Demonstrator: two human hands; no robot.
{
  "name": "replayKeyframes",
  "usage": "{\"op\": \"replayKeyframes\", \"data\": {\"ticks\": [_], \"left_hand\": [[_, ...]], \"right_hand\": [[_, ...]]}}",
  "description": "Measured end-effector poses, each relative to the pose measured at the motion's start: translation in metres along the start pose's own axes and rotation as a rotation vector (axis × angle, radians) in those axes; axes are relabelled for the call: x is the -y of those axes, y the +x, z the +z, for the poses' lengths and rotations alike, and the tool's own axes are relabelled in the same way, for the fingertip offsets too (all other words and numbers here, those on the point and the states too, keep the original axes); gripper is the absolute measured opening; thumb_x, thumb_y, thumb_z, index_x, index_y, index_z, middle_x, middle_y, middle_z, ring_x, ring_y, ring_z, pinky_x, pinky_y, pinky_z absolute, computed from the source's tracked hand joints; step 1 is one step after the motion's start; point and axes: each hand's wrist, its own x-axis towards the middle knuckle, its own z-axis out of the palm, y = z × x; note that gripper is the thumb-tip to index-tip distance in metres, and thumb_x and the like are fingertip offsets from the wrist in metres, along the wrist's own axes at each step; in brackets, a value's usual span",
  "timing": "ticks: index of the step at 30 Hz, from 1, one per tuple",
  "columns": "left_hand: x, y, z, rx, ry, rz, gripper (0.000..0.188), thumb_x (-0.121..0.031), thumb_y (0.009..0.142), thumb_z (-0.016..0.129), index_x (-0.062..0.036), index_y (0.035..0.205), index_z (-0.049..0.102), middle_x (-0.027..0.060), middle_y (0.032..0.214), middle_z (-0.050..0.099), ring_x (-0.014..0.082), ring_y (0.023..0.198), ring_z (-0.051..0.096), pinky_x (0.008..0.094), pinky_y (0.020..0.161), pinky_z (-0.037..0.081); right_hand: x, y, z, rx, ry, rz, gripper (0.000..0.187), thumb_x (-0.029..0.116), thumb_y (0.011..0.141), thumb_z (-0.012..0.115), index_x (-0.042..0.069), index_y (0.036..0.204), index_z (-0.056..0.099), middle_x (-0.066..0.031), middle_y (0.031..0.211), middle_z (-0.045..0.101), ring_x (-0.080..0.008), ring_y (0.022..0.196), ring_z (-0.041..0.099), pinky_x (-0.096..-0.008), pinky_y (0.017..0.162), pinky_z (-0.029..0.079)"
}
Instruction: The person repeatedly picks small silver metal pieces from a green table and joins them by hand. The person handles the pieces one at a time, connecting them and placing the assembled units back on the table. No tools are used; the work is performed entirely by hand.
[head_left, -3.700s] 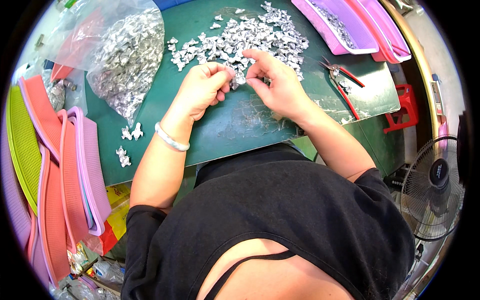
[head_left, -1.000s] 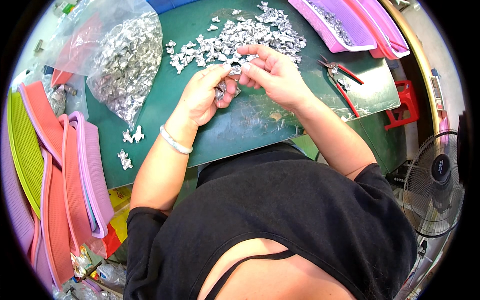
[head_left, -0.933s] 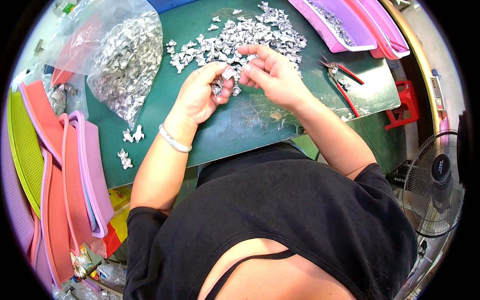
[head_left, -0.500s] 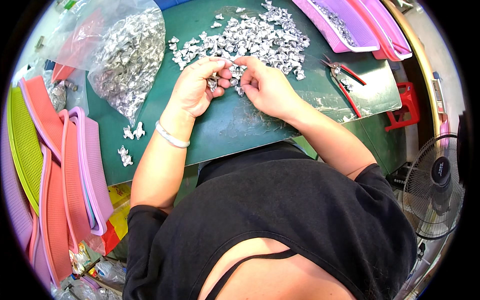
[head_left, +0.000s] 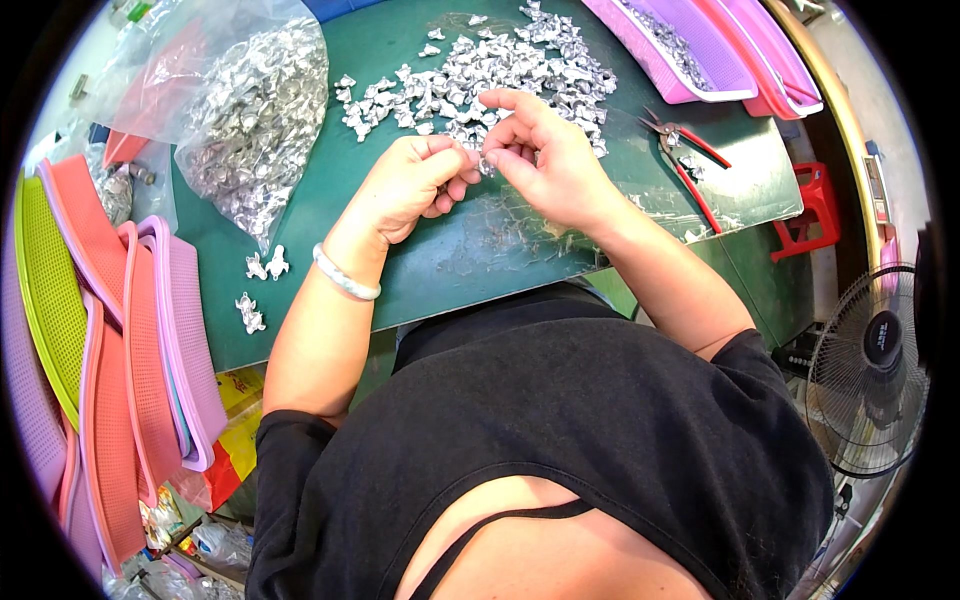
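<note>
My left hand [head_left: 422, 182] is closed, its thumb and curled fingertips pinched together over the table. Against it, my right hand [head_left: 553, 165] pinches with the thumb and a bent finger, while its index finger arches above. Between the meeting fingertips a small silver metal piece [head_left: 487, 167] shows in part; the fingers hide most of it. Just beyond both hands spreads a pile of small silver metal figures [head_left: 520, 70] on the green tabletop [head_left: 430, 270]. Three loose figures, one of them a silver figure [head_left: 250, 313], lie to the left of my left forearm.
A clear plastic bag [head_left: 255, 130] full of silver figures stands at the far left. Red-handled cutting pliers [head_left: 690, 175] lie at the right, below a purple basket [head_left: 690, 85] holding small parts. Nested plastic baskets [head_left: 185, 340] crowd the left edge; a fan [head_left: 880, 350] stands right.
My left hand has turned and moved slightly right and nearer, hiding the silver piece seen in its fingers. My right hand's index finger has lifted, and the fingertips of both hands now meet.
</note>
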Motion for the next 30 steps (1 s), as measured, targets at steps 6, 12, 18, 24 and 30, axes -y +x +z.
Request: {"op": "replayKeyframes", "data": {"ticks": [6, 12, 18, 24, 30], "left_hand": [[-0.004, -0.002, 0.002, -0.023, -0.051, -0.023, 0.015, -0.018, 0.081, 0.054, -0.0045, 0.075, 0.06, 0.001, 0.061, 0.054, 0.0056, 0.048, 0.046, 0.0172, 0.04, 0.033], [-0.002, 0.0, -0.001, -0.034, -0.043, 0.002, 0.017, -0.019, 0.081, 0.056, -0.0048, 0.072, 0.059, 0.0002, 0.06, 0.053, 0.0055, 0.046, 0.045, 0.0168, 0.038, 0.031], [-0.006, 0.001, -0.009, -0.013, -0.114, 0.073, 0.017, -0.02, 0.081, 0.056, -0.0049, 0.072, 0.058, 0.0007, 0.059, 0.053, 0.0079, 0.049, 0.047, 0.019, 0.042, 0.033], [-0.004, 0.005, -0.024, -0.014, -0.392, 0.117, 0.012, -0.015, 0.081, 0.051, -0.0035, 0.08, 0.055, 0.0099, 0.073, 0.059, 0.0169, 0.058, 0.054, 0.0237, 0.047, 0.041], [-0.004, 0.005, -0.03, 0.045, -0.631, 0.162, 0.012, -0.011, 0.08, 0.047, -0.0012, 0.086, 0.052, 0.0161, 0.08, 0.059, 0.0225, 0.062, 0.056, 0.0272, 0.05, 0.045]], "right_hand": [[-0.004, -0.001, 0.0, -0.011, 0.085, 0.034, 0.04, -0.006, 0.082, 0.046, 0.002, 0.121, 0.041, -0.0035, 0.083, 0.057, -0.0076, 0.079, 0.053, -0.0211, 0.074, 0.042], [-0.003, -0.001, -0.002, -0.001, 0.113, 0.069, 0.04, -0.007, 0.083, 0.043, 0.003, 0.121, 0.041, -0.0038, 0.085, 0.057, -0.0082, 0.082, 0.053, -0.0219, 0.075, 0.042], [-0.006, 0.0, 0.0, -0.014, 0.041, 0.025, 0.04, -0.006, 0.082, 0.047, 0.004, 0.12, 0.042, -0.0036, 0.084, 0.057, -0.0078, 0.078, 0.053, -0.0221, 0.072, 0.043], [-0.012, 0.004, 0.011, 0.008, -0.132, -0.058, 0.043, -0.001, 0.072, 0.057, 0.004, 0.113, 0.047, -0.0102, 0.076, 0.058, -0.0254, 0.07, 0.058, -0.0336, 0.064, 0.046], [-0.007, 0.006, 0.018, 0.082, -0.378, -0.206, 0.041, 0.0, 0.072, 0.055, 0.006, 0.112, 0.047, -0.0104, 0.077, 0.056, -0.0291, 0.075, 0.056, -0.0387, 0.066, 0.045]]}}
